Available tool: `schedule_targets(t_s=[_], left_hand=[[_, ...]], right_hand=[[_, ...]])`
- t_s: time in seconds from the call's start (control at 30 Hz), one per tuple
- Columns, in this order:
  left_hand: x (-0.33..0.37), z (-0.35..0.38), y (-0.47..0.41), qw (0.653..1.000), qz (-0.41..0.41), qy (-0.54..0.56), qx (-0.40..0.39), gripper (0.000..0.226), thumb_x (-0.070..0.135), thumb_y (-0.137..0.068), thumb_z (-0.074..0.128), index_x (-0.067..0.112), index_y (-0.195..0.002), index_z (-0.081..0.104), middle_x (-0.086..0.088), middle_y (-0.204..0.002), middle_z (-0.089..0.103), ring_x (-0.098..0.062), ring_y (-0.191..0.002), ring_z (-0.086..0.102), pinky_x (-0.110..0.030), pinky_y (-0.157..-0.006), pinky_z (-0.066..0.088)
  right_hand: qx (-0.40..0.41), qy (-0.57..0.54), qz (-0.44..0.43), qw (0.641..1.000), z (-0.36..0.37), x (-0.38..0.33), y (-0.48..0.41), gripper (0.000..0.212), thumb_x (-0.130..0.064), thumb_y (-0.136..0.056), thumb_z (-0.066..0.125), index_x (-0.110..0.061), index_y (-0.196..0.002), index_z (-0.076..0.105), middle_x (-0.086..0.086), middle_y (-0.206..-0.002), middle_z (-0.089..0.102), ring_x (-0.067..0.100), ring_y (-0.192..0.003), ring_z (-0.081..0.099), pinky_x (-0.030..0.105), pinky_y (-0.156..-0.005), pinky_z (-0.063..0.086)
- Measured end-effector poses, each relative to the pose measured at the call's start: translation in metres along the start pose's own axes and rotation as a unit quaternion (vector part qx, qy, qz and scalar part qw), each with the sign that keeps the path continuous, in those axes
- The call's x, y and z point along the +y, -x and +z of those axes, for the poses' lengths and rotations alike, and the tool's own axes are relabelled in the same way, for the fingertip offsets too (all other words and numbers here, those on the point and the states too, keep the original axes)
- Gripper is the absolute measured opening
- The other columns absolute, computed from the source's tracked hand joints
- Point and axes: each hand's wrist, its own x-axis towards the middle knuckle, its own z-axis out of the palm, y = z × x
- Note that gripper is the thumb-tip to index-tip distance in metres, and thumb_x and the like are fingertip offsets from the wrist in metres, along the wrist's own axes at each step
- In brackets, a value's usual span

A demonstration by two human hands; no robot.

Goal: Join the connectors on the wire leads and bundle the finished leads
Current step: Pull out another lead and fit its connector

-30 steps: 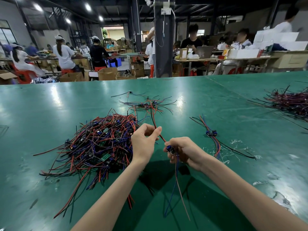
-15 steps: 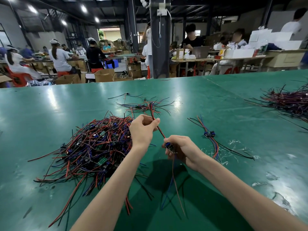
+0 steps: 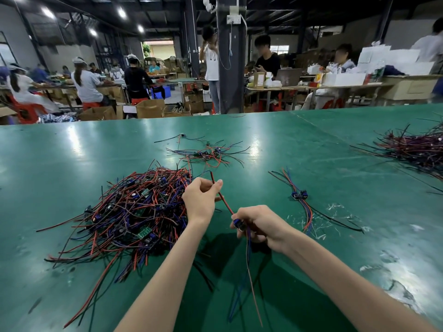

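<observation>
Head view: L hand (image 3: 201,200) pinches red lead (image 3: 221,198), R hand (image 3: 261,226) grips blue connector (image 3: 238,222); looks mid-join, next prob needs aligning & pressing home.

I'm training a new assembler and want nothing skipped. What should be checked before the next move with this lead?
1. Left hand pinches the red wire: ok.
2. Right hand grips the blue connector: ok.
3. Red wire runs straight between the hands, clear of the wire pile: ok.
4. Connector halves fully joined: cannot tell, fingers hide it.
5. Small group of leads lies apart on the green table, right of the hands: ok.
</observation>
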Motion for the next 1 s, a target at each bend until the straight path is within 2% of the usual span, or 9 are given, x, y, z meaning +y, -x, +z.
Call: schedule_targets(t_s=[0.17, 0.23, 0.3, 0.37, 0.47, 0.6, 0.77, 0.9, 1.0], left_hand=[[0.019, -0.006, -0.001, 0.998, 0.037, 0.036, 0.024, 0.027, 0.016, -0.088, 0.067, 0.010, -0.064, 0.056, -0.001, -0.060, 0.055, -0.008, -0.052, 0.056, -0.034, -0.056, 0.059], [0.025, -0.009, 0.000, 0.996, 0.081, -0.003, 0.039, 0.030, 0.018, -0.088, 0.067, 0.013, -0.062, 0.053, 0.002, -0.056, 0.051, -0.014, -0.053, 0.054, -0.037, -0.060, 0.058], [0.029, -0.010, 0.003, 0.989, 0.129, -0.049, 0.055, 0.028, 0.019, -0.087, 0.068, 0.013, -0.064, 0.054, 0.005, -0.055, 0.051, -0.020, -0.055, 0.053, -0.032, -0.063, 0.052], [0.031, -0.010, 0.005, 0.981, 0.168, -0.068, 0.070, 0.021, 0.018, -0.086, 0.069, 0.011, -0.070, 0.059, 0.004, -0.060, 0.057, -0.016, -0.058, 0.053, -0.028, -0.064, 0.046], [0.033, -0.011, 0.005, 0.977, 0.187, -0.070, 0.073, 0.007, 0.015, -0.085, 0.070, 0.009, -0.081, 0.067, -0.003, -0.073, 0.066, -0.016, -0.068, 0.061, -0.028, -0.070, 0.050], [0.030, -0.014, 0.001, 0.989, 0.114, -0.047, 0.079, 0.020, 0.022, -0.083, 0.072, 0.010, -0.070, 0.064, 0.001, -0.063, 0.063, -0.007, -0.053, 0.059, -0.026, -0.065, 0.050], [0.033, -0.019, -0.005, 0.993, -0.038, 0.083, 0.073, 0.027, 0.021, -0.083, 0.073, 0.014, -0.061, 0.059, 0.003, -0.058, 0.058, -0.013, -0.045, 0.050, -0.025, -0.054, 0.045], [0.045, -0.021, -0.006, 0.962, -0.160, 0.220, 0.016, 0.025, 0.009, -0.082, 0.072, 0.008, -0.061, 0.058, 0.004, -0.047, 0.052, -0.006, -0.034, 0.038, -0.017, -0.039, 0.036], [0.052, -0.024, -0.007, 0.907, -0.262, 0.320, -0.079, 0.018, 0.008, -0.087, 0.064, 0.008, -0.070, 0.059, 0.003, -0.048, 0.054, -0.002, -0.032, 0.034, -0.011, -0.033, 0.030]], right_hand=[[-0.027, 0.006, 0.009, 1.000, -0.001, -0.002, 0.002, 0.020, -0.012, -0.084, 0.058, -0.004, -0.067, 0.063, 0.013, -0.055, 0.062, 0.008, -0.030, 0.031, 0.013, -0.029, 0.016], [-0.024, 0.013, 0.008, 1.000, -0.002, -0.003, 0.003, 0.018, -0.013, -0.084, 0.058, -0.005, -0.069, 0.063, 0.013, -0.056, 0.062, 0.007, -0.031, 0.031, 0.012, -0.029, 0.018], [-0.021, 0.023, 0.005, 1.000, -0.002, -0.003, 0.002, 0.017, -0.014, -0.084, 0.057, -0.006, -0.071, 0.065, 0.012, -0.056, 0.063, 0.007, -0.031, 0.031, 0.012, -0.030, 0.018], [-0.023, 0.034, 0.001, 0.999, -0.003, -0.003, 0.002, 0.019, -0.015, -0.084, 0.056, -0.007, -0.070, 0.066, 0.010, -0.056, 0.063, 0.006, -0.031, 0.030, 0.012, -0.030, 0.016], [-0.026, 0.047, -0.008, 0.999, -0.004, -0.002, 0.001, 0.021, -0.016, -0.085, 0.057, -0.008, -0.068, 0.067, 0.008, -0.055, 0.064, 0.006, -0.031, 0.029, 0.013, -0.031, 0.014], [-0.017, 0.065, -0.028, 0.997, -0.004, 0.002, -0.001, 0.021, -0.010, -0.084, 0.056, -0.008, -0.064, 0.062, 0.006, -0.050, 0.061, 0.006, -0.028, 0.028, 0.010, -0.031, 0.015], [-0.023, 0.061, -0.049, 0.997, -0.004, 0.003, -0.003, 0.027, -0.008, -0.085, 0.059, -0.012, -0.057, 0.058, 0.003, -0.046, 0.060, 0.007, -0.027, 0.027, 0.010, -0.031, 0.015], [-0.033, 0.057, -0.058, 0.996, -0.007, 0.003, -0.004, 0.039, -0.008, -0.087, 0.059, -0.016, -0.049, 0.057, -0.003, -0.041, 0.054, 0.007, -0.027, 0.026, 0.010, -0.031, 0.014], [-0.050, 0.061, -0.053, 0.995, -0.010, 0.001, -0.004, 0.042, -0.010, -0.088, 0.060, -0.017, -0.046, 0.060, 0.006, -0.051, 0.064, 0.007, -0.027, 0.026, 0.012, -0.031, 0.013]])
